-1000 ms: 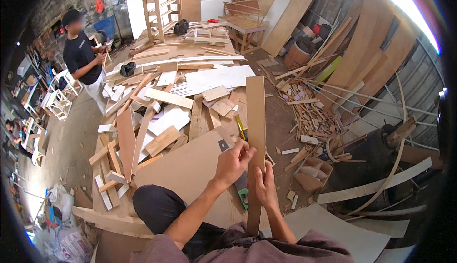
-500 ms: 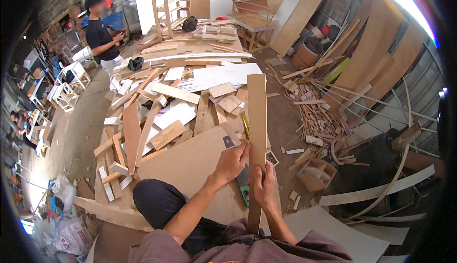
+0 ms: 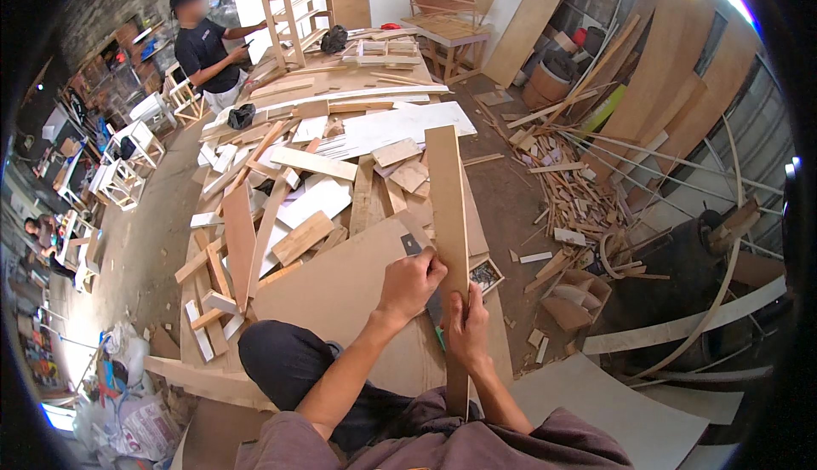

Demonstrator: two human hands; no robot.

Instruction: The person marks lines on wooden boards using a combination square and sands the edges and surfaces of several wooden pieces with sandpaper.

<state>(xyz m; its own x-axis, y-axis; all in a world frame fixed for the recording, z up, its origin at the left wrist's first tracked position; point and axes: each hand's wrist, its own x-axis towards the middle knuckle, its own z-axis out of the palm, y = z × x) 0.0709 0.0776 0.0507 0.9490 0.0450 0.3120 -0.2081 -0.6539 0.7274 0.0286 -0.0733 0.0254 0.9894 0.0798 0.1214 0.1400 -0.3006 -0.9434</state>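
A long narrow wooden plank (image 3: pixel 448 206) stands nearly upright in front of me, its lower end at my lap. My right hand (image 3: pixel 468 334) is wrapped round its lower part, thumb on the face. Higher up, my left hand (image 3: pixel 411 284) is closed with its fingertips against the plank's left edge; whatever it may pinch is hidden. Behind the hands a handsaw (image 3: pixel 412 245) lies on a large brown board (image 3: pixel 336 287), mostly covered, a bit of its green handle showing. Right of the plank sits a small wooden box (image 3: pixel 486 276) with small bits inside.
Mixed boards and offcuts (image 3: pixel 305 238) cover the bench beyond. A wooden rack (image 3: pixel 295 23) stands at its far end beside a co-worker (image 3: pixel 208 53). Scrap wood (image 3: pixel 566 193) is heaped on the floor at right; tall sheets (image 3: pixel 634 87) lean on the wall.
The plank's top has tilted slightly left, and my left hand has shifted a little down along its edge. The co-worker has moved right, one arm now reaching toward the rack.
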